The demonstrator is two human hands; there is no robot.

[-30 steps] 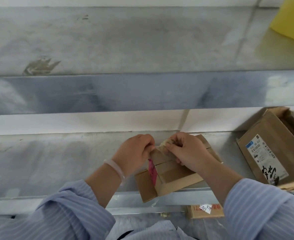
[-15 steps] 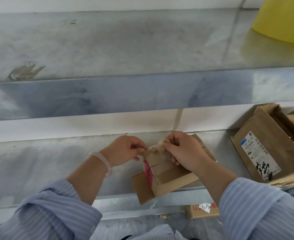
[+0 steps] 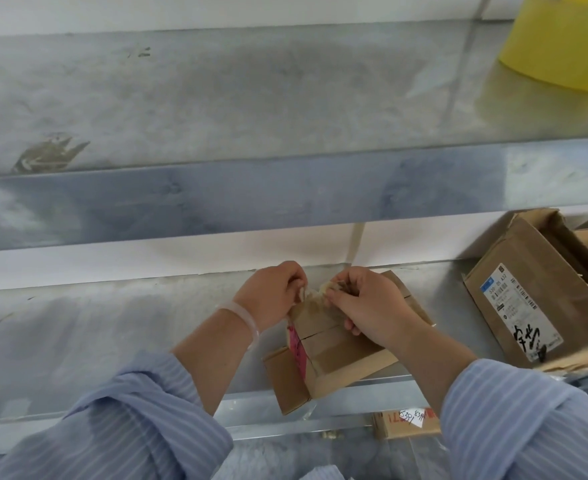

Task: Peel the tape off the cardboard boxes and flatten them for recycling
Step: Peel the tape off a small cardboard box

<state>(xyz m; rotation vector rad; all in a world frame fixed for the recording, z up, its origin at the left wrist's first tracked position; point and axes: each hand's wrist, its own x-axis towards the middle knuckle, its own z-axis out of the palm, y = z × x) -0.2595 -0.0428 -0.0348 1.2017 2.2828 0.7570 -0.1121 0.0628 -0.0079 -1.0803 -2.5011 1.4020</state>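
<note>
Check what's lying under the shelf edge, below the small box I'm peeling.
A cardboard piece with red print and a white handwritten label shows below the metal shelf. The shelf and the right sleeve hide the rest of it.

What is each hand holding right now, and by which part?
Both pinch the crumpled clear tape at the far top edge of the small brown cardboard box: the left hand its loose end, the right hand the bunched wad.

The left hand (image 3: pixel 271 293) and right hand (image 3: pixel 368 306) sit close together, fingers curled.
</note>
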